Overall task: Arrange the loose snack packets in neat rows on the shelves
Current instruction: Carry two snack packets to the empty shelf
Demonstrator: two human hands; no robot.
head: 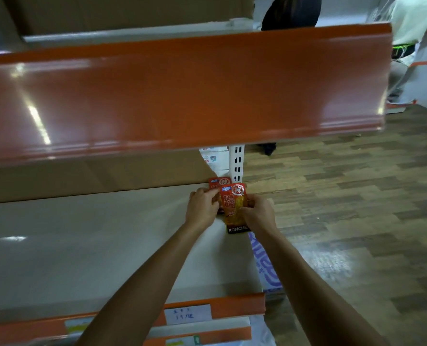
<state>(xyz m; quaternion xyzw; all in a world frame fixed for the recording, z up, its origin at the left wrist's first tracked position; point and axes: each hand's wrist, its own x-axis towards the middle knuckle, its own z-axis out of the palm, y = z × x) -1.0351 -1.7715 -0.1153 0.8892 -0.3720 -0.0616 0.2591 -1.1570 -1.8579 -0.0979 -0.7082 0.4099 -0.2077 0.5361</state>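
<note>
Front packet (233, 208) lies between both grips, long axis 12 to 6: left hand (202, 208) pinches it at 9 o'clock, right hand (258, 216) at 3. Rear packet (216, 183) touching, 11 o'clock.

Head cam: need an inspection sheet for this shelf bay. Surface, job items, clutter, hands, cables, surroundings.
Surface: white shelf, glossy, with an orange price strip along its front edge.
Job's things: front packet overlaps rear packet. Both are red and sit at the shelf's far right corner, by the slotted upright.
Clutter: blue-and-white printed pack beside the shelf's right edge.
Hands: left hand pinches the front packet's left edge; right hand grips its right edge.
Cables: nothing seen.
Surroundings: orange upper shelf overhead, wood-pattern floor, other people in the background.
</note>
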